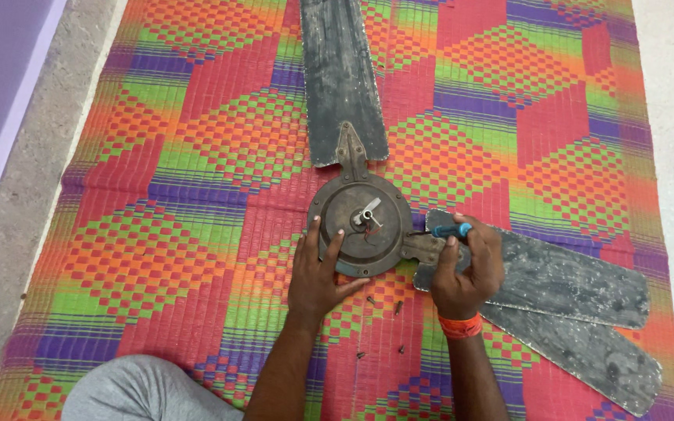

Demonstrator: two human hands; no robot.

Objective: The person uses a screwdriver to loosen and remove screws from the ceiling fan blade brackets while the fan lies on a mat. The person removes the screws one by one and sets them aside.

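gripping screwdriver (448, 231) (blue-handled) — fan motor (360, 226) steadied

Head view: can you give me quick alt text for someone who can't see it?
A person's left hand rests on the round motor housing of a dusty ceiling fan lying on a bright woven mat, while the right hand holds a blue-handled screwdriver at a blade bracket. Loose screws lie on the mat.

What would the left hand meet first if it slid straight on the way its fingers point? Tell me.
The left hand lies on the round fan motor housing, fingers pointing up the picture. Going straight on, it would probably meet the central shaft first, then the blade bracket; height is unclear.
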